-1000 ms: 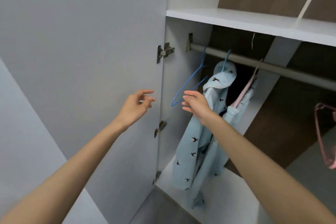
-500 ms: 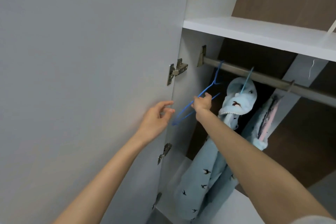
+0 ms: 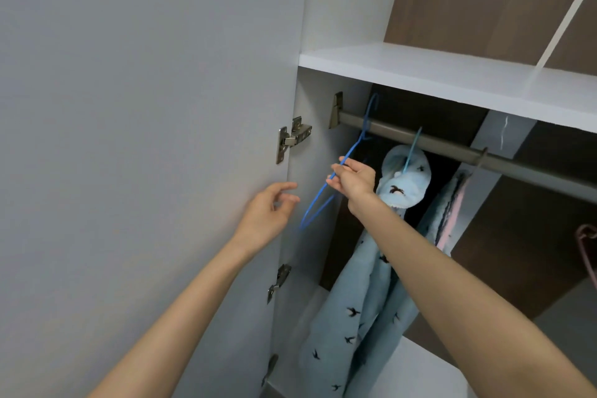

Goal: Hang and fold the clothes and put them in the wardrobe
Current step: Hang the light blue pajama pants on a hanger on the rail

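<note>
The empty blue hanger (image 3: 352,149) is at the left end of the wardrobe rail (image 3: 452,147), with its hook arching over the rail beside the bracket. I cannot tell whether the hook rests on the rail. The right hand (image 3: 353,179) pinches the hanger's upper wire between thumb and curled fingers, and the lower loop slants down to the left. The left hand (image 3: 268,213) is spread and relaxed, holding nothing, just beside the edge of the open door (image 3: 145,139) and left of the loop.

Right of the held hanger, a pale blue garment (image 3: 352,317) printed with small black birds hangs from the rail on a second blue hanger. A second pale garment (image 3: 449,203) hangs further right. A pink hanger (image 3: 586,252) shows at the far right edge. A white shelf (image 3: 452,74) runs above the rail, and metal hinges (image 3: 292,137) are fixed along the door's edge.
</note>
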Motion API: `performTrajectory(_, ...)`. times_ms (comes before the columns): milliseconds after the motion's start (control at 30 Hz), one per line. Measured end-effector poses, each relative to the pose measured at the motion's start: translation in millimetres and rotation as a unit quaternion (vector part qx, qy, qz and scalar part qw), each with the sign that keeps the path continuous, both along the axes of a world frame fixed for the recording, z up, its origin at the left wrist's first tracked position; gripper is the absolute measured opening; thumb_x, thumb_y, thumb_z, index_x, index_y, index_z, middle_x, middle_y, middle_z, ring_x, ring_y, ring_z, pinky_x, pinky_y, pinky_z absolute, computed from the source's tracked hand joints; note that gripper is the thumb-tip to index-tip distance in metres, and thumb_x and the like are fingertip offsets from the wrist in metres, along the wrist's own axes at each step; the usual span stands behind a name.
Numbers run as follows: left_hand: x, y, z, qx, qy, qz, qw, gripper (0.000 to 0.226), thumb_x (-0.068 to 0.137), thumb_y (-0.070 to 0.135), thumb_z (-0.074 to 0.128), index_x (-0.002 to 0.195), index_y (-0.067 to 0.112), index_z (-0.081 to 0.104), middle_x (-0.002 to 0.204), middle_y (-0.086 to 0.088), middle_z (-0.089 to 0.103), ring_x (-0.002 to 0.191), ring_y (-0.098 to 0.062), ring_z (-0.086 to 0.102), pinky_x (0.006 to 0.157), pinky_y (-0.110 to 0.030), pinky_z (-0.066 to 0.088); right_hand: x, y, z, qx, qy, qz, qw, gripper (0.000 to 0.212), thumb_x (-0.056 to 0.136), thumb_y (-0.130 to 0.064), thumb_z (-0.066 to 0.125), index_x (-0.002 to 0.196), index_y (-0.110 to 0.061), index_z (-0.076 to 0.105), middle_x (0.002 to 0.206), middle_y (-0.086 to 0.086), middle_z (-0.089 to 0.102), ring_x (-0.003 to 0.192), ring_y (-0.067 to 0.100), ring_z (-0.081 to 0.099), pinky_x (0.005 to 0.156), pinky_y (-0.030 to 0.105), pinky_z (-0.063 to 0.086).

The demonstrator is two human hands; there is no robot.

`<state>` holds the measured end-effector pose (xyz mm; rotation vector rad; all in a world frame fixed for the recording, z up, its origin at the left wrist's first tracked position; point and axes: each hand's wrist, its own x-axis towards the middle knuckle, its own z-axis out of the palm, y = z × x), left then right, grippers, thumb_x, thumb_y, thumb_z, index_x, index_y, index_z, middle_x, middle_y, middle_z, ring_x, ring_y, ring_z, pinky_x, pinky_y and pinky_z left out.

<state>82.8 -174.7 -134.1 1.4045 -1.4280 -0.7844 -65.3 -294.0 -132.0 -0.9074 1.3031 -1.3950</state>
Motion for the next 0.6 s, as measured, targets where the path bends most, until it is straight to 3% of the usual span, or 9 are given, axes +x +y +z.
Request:
performTrajectory(167,0.3,16.4,6.9,-0.001,0.012,0.009,1.000,0.027,0.096,0.010,0.048,0.122,0.014,0.056,0.105,-0.005,0.068,0.094,-0.024,0.061,0.087,-0.032,0.047,-12.7,36.1,14.7,0.010,0.018,0.063,0.998,0.029,0.088,0.000,0.062,0.117,-0.002,0.059,0.083,0.005,0.062,0.064,0.013,0.064,0.048,0.014,0.052)
performTrajectory(300,-1.5,39.8,4.5,0.014,0.004,0.013,1.000,0.029,0.097,0.011,0.046,0.125,0.013,0.054,0.102,-0.002,0.064,0.086,-0.018,0.060,0.078,-0.025,0.044,-26.5,83.8,17.4,0.021,0.057,0.122,0.991,0.025,0.090,0.001,0.056,0.115,-0.001,0.059,0.086,0.006,0.061,0.045,0.004,0.062,0.045,0.015,0.050)
performTrajectory(500,-17.8,95.5,-14.1,0.072,-0.042,0.004,0.996,0.037,0.098,0.020,0.046,0.135,0.016,0.047,0.115,-0.006,0.058,0.099,-0.022,0.058,0.092,-0.034,0.045,-66.3,160.0,10.3,0.052,0.151,0.155,0.975,0.028,0.094,0.000,0.046,0.119,0.000,0.057,0.081,-0.002,0.060,0.044,0.005,0.058,0.039,0.014,0.029)
performTrajectory(600,-31.7,124.4,-23.5,0.092,-0.078,-0.015,0.993,0.042,0.098,0.023,0.046,0.139,0.017,0.040,0.123,-0.006,0.053,0.082,-0.017,0.055,0.086,-0.030,0.044,-86.6,193.8,-0.6,0.071,0.197,0.140,0.968,0.030,0.092,0.004,0.049,0.120,0.004,0.059,0.089,0.003,0.062,0.036,-0.001,0.050,0.036,0.013,0.026)
